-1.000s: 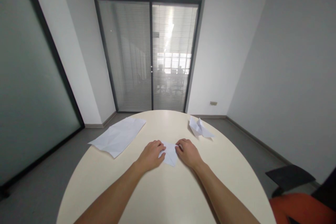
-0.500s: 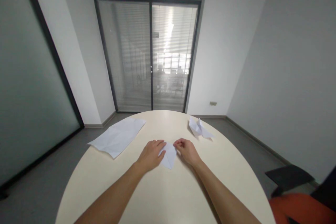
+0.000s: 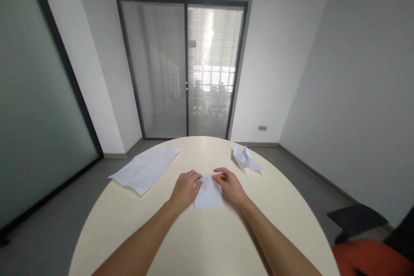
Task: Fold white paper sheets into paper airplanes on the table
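A small folded white paper (image 3: 208, 195) lies on the round cream table (image 3: 200, 241) between my two hands. My left hand (image 3: 185, 189) rests on its left edge with fingers curled, pinching the paper's upper left corner. My right hand (image 3: 229, 185) holds the paper's upper right edge between thumb and fingers. Both forearms reach in from the bottom of the view.
A creased, unfolded white sheet (image 3: 145, 168) lies at the table's far left. A folded paper shape (image 3: 246, 158) sits at the far right edge. Beyond the table are glass sliding doors with blinds. A dark chair (image 3: 357, 220) and an orange one (image 3: 371, 256) stand at the lower right.
The paper between my hands has been turned and spread from a narrow pointed shape into a wider, flatter one. My right hand has shifted slightly up and left onto its top edge.
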`<state>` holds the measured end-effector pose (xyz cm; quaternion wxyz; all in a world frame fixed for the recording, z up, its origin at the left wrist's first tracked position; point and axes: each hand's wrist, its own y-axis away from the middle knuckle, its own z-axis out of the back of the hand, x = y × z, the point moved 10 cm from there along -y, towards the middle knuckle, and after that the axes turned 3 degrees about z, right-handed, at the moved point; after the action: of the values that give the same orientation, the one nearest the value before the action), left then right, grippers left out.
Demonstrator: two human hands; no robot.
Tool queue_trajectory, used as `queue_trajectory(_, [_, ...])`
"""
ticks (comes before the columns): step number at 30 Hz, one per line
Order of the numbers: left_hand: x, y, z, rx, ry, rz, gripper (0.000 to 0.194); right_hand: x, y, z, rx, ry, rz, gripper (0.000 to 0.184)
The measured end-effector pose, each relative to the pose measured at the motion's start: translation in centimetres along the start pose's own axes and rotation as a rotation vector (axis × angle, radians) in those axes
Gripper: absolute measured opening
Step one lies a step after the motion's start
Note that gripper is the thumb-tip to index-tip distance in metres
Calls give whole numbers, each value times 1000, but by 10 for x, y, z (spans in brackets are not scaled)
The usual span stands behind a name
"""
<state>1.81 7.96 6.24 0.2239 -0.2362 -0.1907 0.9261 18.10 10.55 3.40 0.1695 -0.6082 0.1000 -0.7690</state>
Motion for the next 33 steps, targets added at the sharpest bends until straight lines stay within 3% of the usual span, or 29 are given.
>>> queue_trajectory(6, [22,-1,12,-161,72,137,10,-9,-1,3,4,81,-11,45])
queue_trajectory(16, [32,0,11,-199,191,199,7,-13,-2,24,-223,23,-22,75])
queue_trajectory(20, [33,0,12,-224,254,209,9,-10,-4,13,-142,-64,10,70])
queue_trajectory(25, [31,-2,9,-201,348,170,6,7,-3,-1,-13,-27,113,35])
queue_trajectory(29, [21,-3,5,-155,420,80,15,14,-3,9,-56,133,165,39])
queue_trajectory(33, [15,-3,-2,-71,403,21,24,13,-2,11,-1,232,182,39])
